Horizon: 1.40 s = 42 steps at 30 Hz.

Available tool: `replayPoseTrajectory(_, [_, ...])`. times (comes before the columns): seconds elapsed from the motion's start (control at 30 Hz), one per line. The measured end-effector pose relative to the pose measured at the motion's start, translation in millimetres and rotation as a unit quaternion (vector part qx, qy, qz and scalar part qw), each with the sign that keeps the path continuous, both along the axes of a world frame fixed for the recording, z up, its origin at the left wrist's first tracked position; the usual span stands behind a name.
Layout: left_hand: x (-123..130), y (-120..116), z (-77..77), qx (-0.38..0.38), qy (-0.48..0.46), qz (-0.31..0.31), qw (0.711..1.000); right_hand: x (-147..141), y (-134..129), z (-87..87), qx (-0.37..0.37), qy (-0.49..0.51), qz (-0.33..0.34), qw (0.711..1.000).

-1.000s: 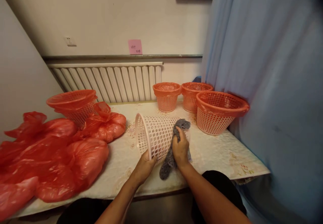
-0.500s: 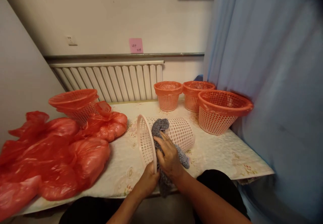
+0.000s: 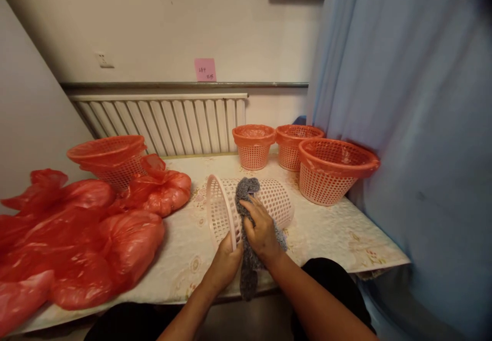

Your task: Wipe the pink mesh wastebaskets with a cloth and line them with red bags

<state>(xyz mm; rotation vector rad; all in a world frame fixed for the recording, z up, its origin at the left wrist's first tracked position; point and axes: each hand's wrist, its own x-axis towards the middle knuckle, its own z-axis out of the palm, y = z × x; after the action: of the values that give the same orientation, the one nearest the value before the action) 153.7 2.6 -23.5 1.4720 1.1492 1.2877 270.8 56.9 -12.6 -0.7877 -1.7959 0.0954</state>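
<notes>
A pale pink perforated basket (image 3: 274, 197) lies on its side on the table, its wide mouth facing left. My left hand (image 3: 225, 261) grips the basket's rim at the near side, thumb against the edge. Over the basket's outer wall, close to the rim, lies a fuzzy grey cloth (image 3: 249, 274). My right hand (image 3: 262, 228) presses the cloth onto the wall with its fingers bent round it; one end of the cloth hangs down past the table's front edge.
Three baskets lined with red bags (image 3: 253, 149) stand at the back right, beside a blue curtain (image 3: 392, 126). Another lined basket (image 3: 123, 169) and several filled red plastic bags (image 3: 130, 249) cover the left side. A radiator (image 3: 165, 126) is behind the table (image 3: 177, 259).
My right hand and the grey cloth have shifted slightly right along the basket's wall, away from the rim. My left hand keeps its hold on the rim. The view has moved a little.
</notes>
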Motion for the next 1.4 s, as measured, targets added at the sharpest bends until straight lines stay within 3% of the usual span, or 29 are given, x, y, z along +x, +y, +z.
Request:
replayPoseTrajectory(0.2, [-3, -5, -3.1, -0.028, 0.021, 0.004, 0.999, 42, 49, -8.5, -0.113, 0.083, -0.125, 0.982])
replayPoseTrajectory(0.37, [-6, -5, -7.4, -0.028, 0.032, 0.000, 0.999, 78, 80, -21.6, -0.209, 0.206, -0.285, 0.913])
replayPoseTrajectory(0.5, [-14, 1, -11.8, -0.035, 0.032, -0.006, 0.999, 74, 83, -31.5, -0.217, 0.259, -0.321, 0.885])
replayPoseTrajectory(0.6, [-18, 7, -8.7, -0.039, 0.024, -0.018, 0.999, 53, 71, -32.8, -0.212, 0.264, -0.301, 0.891])
replayPoseTrajectory(0.67, [-19, 9, -4.8, -0.036, 0.016, -0.027, 0.999, 35, 56, -30.8, -0.189, 0.238, -0.258, 0.917])
replayPoseTrajectory(0.8, [-16, 11, -0.1, -0.024, 0.002, -0.043, 0.999, 1, 14, -24.2, -0.089, 0.108, -0.100, 0.985])
replayPoseTrajectory(0.93, [-16, 8, -2.1, -0.017, 0.011, -0.050, 0.999, -19, -19, -17.6, -0.005, -0.006, 0.032, 0.999])
replayPoseTrajectory(1.27, [-10, -20, -30.6, 0.014, 0.069, -0.110, 0.991, -7, -21, 5.9, -0.003, -0.024, 0.022, 0.999])
replayPoseTrajectory(1.4, [-7, -20, -26.7, 0.010, 0.072, -0.120, 0.990, -5, -21, 4.5, 0.007, -0.014, 0.009, 1.000])
